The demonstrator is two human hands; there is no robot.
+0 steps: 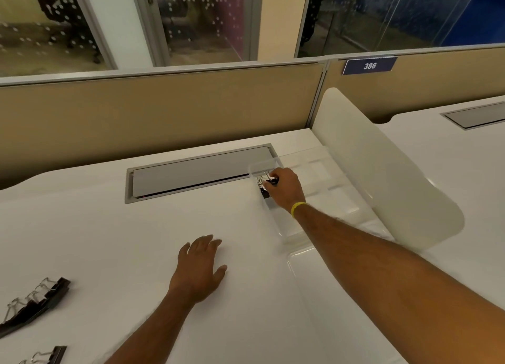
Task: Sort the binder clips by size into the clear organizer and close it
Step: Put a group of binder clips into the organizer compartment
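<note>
Our right grip [287, 190] is pinched on a small black binder clip with wire handles [272, 182], held just inside the far-left compartment of the clear plastic organizer [317, 169]. If we release carelessly, we judge it could bounce off the thin wall onto the white worktop [136, 240], or our wrist could nudge the light box. That compartment holds a few small black clips [263, 190]; we see none in the others. Our left grip [200, 268] lies flat, fingers apart; larger black clips [35, 300] lie well apart.

One view only, from your head: wide-angle, facing forward and down over white desk [109, 240], near enough to frame your left hand [198, 268] and right hand [284, 186]; beige partition [164, 117] beyond.
</note>
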